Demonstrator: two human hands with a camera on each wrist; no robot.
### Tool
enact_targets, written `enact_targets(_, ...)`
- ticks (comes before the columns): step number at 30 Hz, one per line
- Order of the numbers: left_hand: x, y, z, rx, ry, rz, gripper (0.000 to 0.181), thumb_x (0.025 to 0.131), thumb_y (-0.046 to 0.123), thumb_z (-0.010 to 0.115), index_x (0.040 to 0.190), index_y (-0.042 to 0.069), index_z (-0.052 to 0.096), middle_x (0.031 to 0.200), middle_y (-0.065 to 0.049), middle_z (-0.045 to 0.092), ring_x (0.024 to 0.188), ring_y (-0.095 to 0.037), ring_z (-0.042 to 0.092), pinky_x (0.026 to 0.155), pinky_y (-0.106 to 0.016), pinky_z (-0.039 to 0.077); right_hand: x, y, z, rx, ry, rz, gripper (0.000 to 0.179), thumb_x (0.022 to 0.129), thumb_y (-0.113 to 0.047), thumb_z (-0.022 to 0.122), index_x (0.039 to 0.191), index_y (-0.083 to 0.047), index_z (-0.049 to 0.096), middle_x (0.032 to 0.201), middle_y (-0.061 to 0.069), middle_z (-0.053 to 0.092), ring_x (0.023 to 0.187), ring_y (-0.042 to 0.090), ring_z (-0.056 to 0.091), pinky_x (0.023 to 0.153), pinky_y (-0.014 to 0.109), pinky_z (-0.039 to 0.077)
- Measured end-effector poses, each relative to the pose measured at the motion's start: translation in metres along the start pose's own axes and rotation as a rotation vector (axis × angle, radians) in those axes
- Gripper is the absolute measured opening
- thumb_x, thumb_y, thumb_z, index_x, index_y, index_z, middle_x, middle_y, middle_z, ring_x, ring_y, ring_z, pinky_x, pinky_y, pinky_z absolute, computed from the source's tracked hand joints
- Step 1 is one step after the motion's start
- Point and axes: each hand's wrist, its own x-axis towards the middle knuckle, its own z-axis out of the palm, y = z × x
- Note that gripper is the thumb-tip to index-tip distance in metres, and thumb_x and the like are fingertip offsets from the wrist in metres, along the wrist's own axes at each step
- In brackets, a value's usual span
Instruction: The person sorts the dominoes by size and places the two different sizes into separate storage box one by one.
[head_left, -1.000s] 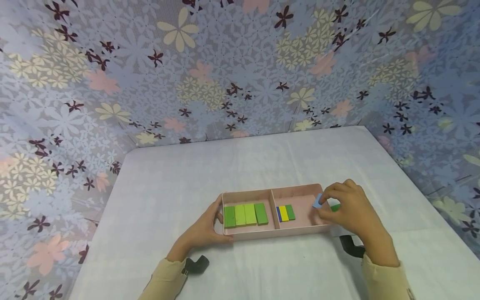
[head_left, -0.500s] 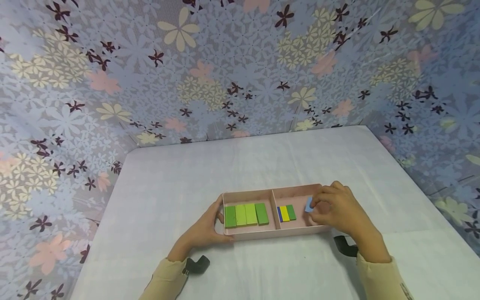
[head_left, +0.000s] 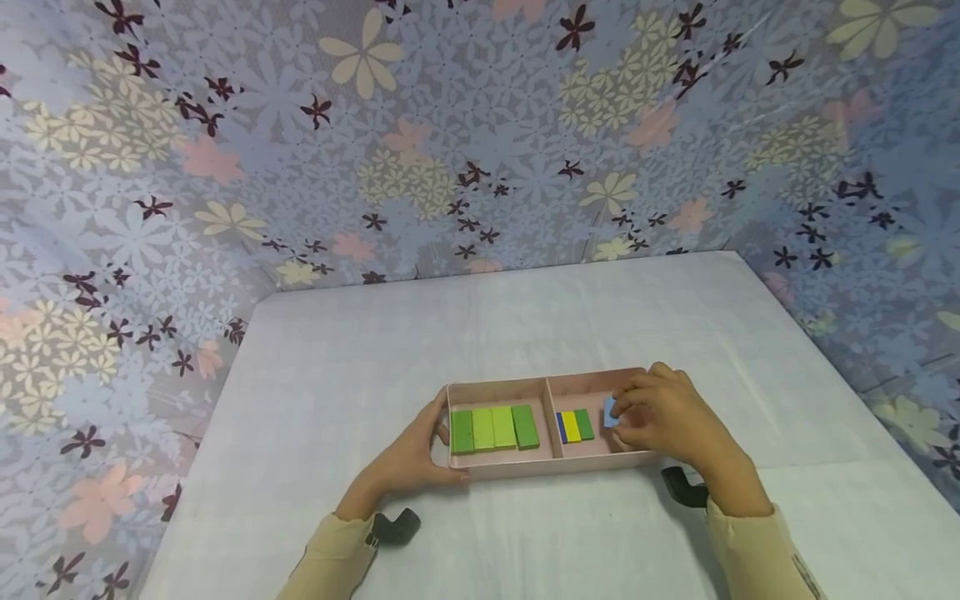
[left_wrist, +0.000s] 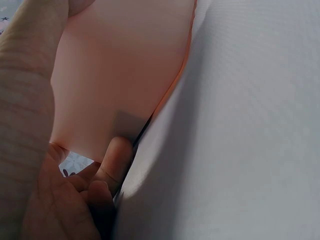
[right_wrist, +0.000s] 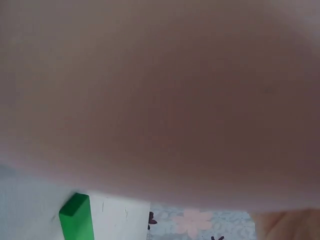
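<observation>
A pink two-compartment tray (head_left: 517,471) lies on the table in the head view. My left hand (head_left: 408,454) grips its left end, thumb along the front wall and fingers round the back; the left wrist view shows fingertips (left_wrist: 117,157) against the tray wall (left_wrist: 115,80). Between the thumb and fingers of my right hand (head_left: 667,417) is a light blue block (head_left: 611,412), held inside the right compartment. Left of it stand a green block (head_left: 584,424), a yellow block (head_left: 572,426) and a thin dark blue block (head_left: 561,427), side by side against the divider.
Several larger green blocks (head_left: 493,428) fill the left compartment in a row. In the right wrist view, another green block (right_wrist: 77,220) lies on the white-covered table outside the tray. A flower-patterned wall (head_left: 480,167) rises behind the white table (head_left: 412,333).
My right hand has moved left with the light blue block, from over the tray's right end towards the small blocks. The left hand keeps its hold on the tray.
</observation>
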Motion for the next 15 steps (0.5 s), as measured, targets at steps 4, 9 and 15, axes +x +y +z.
enact_targets(4,-0.001,-0.002,0.001,0.007,-0.006,-0.01,0.128,0.062,0.052,0.085,0.154,0.029,-0.001,0.109,0.006,0.047,0.09,-0.01,0.048,0.071,-0.027,0.041,0.003,0.001,0.003,-0.008,-0.03,0.005,0.019,0.061,-0.029,0.087,0.073,-0.029,0.073,0.09,-0.016,0.064,0.085,0.01,0.043,0.074,0.037,0.028)
enact_targets(9,0.0,-0.003,0.0,0.014,-0.011,-0.025,0.127,0.062,0.053,0.084,0.153,0.032,-0.001,0.108,0.006,0.047,0.09,-0.01,0.048,0.07,-0.027,0.042,0.007,0.001,0.004,-0.007,-0.072,-0.001,0.02,0.06,-0.03,0.088,0.072,-0.03,0.072,0.09,-0.015,0.066,0.089,0.012,0.047,0.075,0.038,0.029)
enact_targets(15,0.001,-0.002,-0.001,0.014,-0.009,-0.033,0.128,0.061,0.053,0.084,0.153,0.033,-0.002,0.109,0.007,0.047,0.092,-0.009,0.049,0.073,-0.028,0.041,0.011,-0.001,0.005,0.002,-0.117,0.003,0.02,0.061,-0.029,0.088,0.072,-0.03,0.072,0.087,-0.017,0.064,0.09,0.012,0.048,0.075,0.038,0.029)
